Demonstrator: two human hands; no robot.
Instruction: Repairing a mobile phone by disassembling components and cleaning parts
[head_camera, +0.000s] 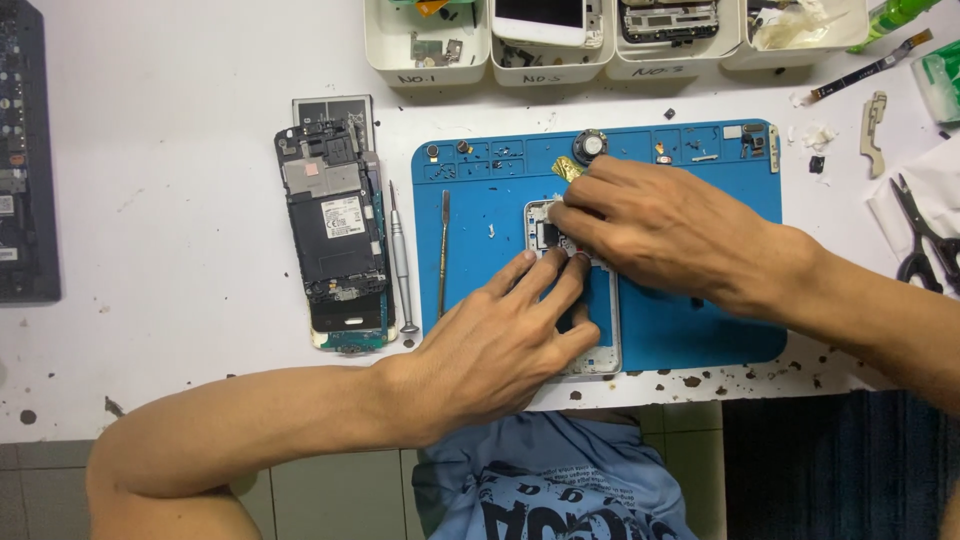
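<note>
A white phone frame (603, 352) lies on the blue work mat (700, 330), near its front edge. My left hand (500, 345) rests flat over the frame's lower half, fingertips pressing near its upper part. My right hand (655, 225) reaches in from the right and covers the frame's top, its fingertips pinched close at a small part there; what they grip is hidden. A gold-coloured bit (566, 169) shows just beyond my right fingers.
An opened phone assembly (335, 235) lies left of the mat, with a screwdriver (400, 262) beside it and a thin pry tool (443, 250) on the mat. White bins (425, 62) line the back edge. Scissors (925, 240) sit at right. A dark device (25, 150) is far left.
</note>
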